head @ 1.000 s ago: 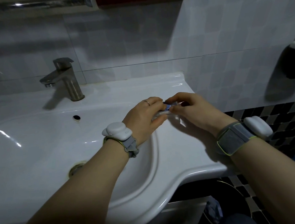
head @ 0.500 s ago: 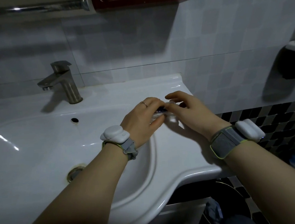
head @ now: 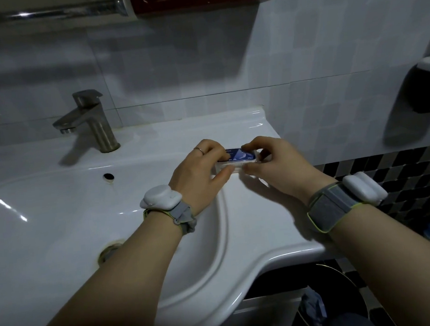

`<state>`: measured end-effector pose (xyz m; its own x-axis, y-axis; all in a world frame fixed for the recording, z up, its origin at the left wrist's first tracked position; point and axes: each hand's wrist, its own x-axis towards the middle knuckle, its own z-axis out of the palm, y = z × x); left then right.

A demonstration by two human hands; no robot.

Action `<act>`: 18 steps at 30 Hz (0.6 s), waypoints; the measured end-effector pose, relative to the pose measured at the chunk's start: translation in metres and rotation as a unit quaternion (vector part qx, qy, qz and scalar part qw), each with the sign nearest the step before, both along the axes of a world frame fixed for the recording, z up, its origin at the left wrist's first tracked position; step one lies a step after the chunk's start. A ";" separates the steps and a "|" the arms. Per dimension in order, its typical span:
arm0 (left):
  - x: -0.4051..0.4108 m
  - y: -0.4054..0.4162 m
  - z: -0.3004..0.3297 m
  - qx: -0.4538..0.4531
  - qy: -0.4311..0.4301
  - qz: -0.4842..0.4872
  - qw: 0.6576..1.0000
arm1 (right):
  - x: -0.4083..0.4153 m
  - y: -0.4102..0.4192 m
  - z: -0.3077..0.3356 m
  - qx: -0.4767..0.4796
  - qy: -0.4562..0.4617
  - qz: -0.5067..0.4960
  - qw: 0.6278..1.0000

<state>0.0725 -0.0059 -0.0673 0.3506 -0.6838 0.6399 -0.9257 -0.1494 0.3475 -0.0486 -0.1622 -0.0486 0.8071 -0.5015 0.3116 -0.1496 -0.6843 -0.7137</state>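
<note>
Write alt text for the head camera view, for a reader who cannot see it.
A left hand and a right hand together pinch a small box with a blue label, over the right ledge of a white sink. A metal tap stands at the back left, before a tiled wall.

White washbasin [head: 252, 232] carries a steel faucet [head: 95, 123] (rear ledge) and small box [head: 236, 158].

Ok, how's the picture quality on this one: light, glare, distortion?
Head view: dim, bluish light; glare streaks on the sink and top rail; the tap casts a hard shadow; wide-angle bending at the edges; the packet between left hand and right hand is fairly sharp, print unreadable.
</note>
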 end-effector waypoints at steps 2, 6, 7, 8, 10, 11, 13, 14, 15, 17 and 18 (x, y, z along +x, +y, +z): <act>0.001 -0.004 -0.001 -0.002 -0.001 0.002 1.000 | 0.002 -0.002 0.001 -0.009 0.008 -0.002 1.000; 0.005 -0.013 0.001 0.009 0.007 0.012 1.000 | 0.003 -0.009 0.010 -0.061 0.039 0.012 0.997; 0.007 -0.016 0.003 0.016 0.007 0.013 1.000 | 0.005 -0.011 0.012 -0.074 0.045 0.014 0.996; 0.010 -0.020 0.006 0.026 0.007 0.016 1.000 | 0.007 -0.014 0.015 -0.086 0.049 0.016 0.995; 0.016 -0.029 0.011 0.046 0.010 0.024 0.999 | 0.012 -0.020 0.016 -0.111 0.051 0.018 0.992; 0.019 -0.033 0.013 0.055 0.011 0.028 0.998 | 0.016 -0.024 0.016 -0.122 0.052 0.018 0.991; 0.026 -0.041 0.015 0.062 0.011 0.032 0.997 | 0.023 -0.032 0.017 -0.147 0.058 0.018 0.987; 0.029 -0.045 0.016 0.062 0.011 0.034 0.997 | 0.027 -0.035 0.016 -0.161 0.062 0.020 0.985; 0.033 -0.048 0.016 0.061 0.011 0.037 0.997 | 0.032 -0.038 0.015 -0.172 0.065 0.020 0.983; 0.040 -0.056 0.016 0.056 0.010 0.043 0.997 | 0.041 -0.046 0.013 -0.186 0.066 0.020 0.980; 0.042 -0.059 0.016 0.054 0.010 0.046 0.997 | 0.045 -0.049 0.012 -0.189 0.065 0.021 0.980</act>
